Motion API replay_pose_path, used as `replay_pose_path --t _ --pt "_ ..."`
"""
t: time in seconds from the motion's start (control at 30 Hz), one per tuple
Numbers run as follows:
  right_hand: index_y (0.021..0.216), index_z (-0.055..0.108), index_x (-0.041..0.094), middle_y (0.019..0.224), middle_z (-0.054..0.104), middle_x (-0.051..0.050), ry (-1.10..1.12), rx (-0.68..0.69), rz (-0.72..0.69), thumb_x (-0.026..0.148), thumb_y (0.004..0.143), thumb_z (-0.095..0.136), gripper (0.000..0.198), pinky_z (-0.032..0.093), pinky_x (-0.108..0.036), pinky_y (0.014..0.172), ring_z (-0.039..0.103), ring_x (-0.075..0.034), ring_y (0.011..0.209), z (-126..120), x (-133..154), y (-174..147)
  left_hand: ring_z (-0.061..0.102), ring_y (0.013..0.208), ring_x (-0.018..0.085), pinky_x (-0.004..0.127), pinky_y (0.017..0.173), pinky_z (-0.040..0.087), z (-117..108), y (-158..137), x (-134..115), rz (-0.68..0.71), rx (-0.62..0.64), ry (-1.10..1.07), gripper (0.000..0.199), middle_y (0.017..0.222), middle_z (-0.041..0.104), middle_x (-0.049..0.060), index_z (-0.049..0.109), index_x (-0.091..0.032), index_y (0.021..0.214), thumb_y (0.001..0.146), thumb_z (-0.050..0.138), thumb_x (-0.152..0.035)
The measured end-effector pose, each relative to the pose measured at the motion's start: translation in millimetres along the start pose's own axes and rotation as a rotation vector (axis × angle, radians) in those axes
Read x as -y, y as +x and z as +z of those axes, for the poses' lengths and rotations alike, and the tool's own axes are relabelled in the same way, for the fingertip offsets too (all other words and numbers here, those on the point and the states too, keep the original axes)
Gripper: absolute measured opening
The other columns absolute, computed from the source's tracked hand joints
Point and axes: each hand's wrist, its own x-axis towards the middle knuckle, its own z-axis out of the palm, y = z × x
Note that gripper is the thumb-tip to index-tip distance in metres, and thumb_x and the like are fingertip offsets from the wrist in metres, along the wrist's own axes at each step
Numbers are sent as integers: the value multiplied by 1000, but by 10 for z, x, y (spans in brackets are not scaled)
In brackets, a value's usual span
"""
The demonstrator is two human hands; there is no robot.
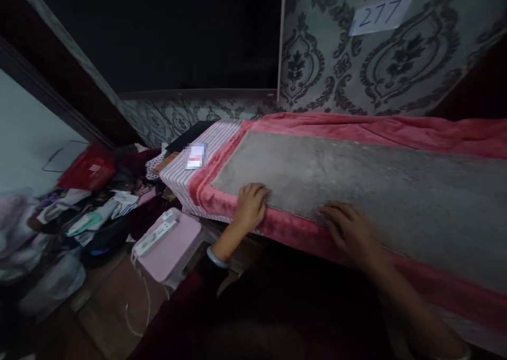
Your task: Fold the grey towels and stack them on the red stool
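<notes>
A long grey flat piece point(317, 175), which could be cloth or a board, lies on a pinkish-red plush blanket point(295, 228). My left hand point(252, 205) rests on the front edge of the grey piece near its left corner, fingers bent and thumb apart. Further right along the same edge, my right hand point(350, 230) touches the grey surface with its fingers, the thumb spread down toward the blanket. Neither hand visibly holds anything, though the undersides of the fingers are hidden.
A striped cloth point(178, 169) covers the left end, with a lit phone point(196, 156) on it. Below stands a pink-lidded box point(174, 249) bearing a power strip point(156, 236); its cord trails down. Clothes point(99, 217) and a red basket point(89, 167) crowd the left. A television point(178, 37) hangs behind.
</notes>
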Motion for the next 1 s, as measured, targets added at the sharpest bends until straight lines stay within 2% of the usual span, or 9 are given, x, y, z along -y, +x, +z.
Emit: replay_pose_path --t 0.13,0.23,0.33,0.5,0.57,0.63,0.7,0.87,1.0 --pt "115 71 20 115 68 -14 35 79 -61 22 96 45 32 51 -48 92 60 -30 105 224 203 353 55 122 30 48 103 43 -230 -46 539 -123 -15 91 54 128 64 14 67 -17 124 74 50 -6" --pt "118 69 19 118 67 -13 55 129 -63 19 93 48 32 48 -46 95 58 -30 108 401 357 563 56 120 29 47 102 43 -308 -84 828 -134 -16 95 50 123 65 13 68 -17 117 72 49 -6" --pt "111 70 20 112 67 -13 30 170 -18 16 92 50 28 46 -44 91 56 -30 104 533 485 642 58 113 27 45 100 44 -324 -137 984 -124 -30 77 41 114 66 11 69 -19 105 72 48 -6" --pt "96 70 22 99 66 -10 67 199 -22 13 91 49 23 44 -40 85 56 -27 96 562 598 624 58 101 27 45 94 44 -334 -170 895 -97 -56 72 26 98 67 9 68 -21 89 76 49 -10" --pt "101 69 21 104 67 -10 102 210 -43 18 91 54 19 44 -41 87 56 -28 100 557 641 653 57 108 28 46 97 43 -331 -132 764 -20 -7 33 30 109 68 10 70 -21 104 79 53 -16" --pt "116 67 20 117 65 -12 90 216 -48 25 89 60 28 43 -43 92 54 -30 108 573 702 708 53 118 29 47 101 41 -323 -75 636 68 74 -21 43 127 64 11 65 -21 124 82 57 -22" --pt "122 64 20 122 64 -14 49 226 -33 30 89 65 35 42 -45 93 53 -32 111 609 768 769 52 120 30 46 101 41 -316 -20 550 120 153 -48 45 131 61 12 63 -21 130 86 59 -26" --pt "98 66 22 101 66 -10 22 248 23 22 92 62 7 41 -40 87 55 -29 99 696 856 833 55 104 28 43 89 42 -310 29 537 118 231 -17 18 107 65 10 69 -20 105 91 58 -24" --pt "91 63 22 97 65 -9 53 246 28 18 92 60 4 41 -39 84 55 -27 95 700 861 814 54 99 27 42 86 42 -304 21 564 142 240 6 8 96 63 8 68 -20 94 91 60 -22"
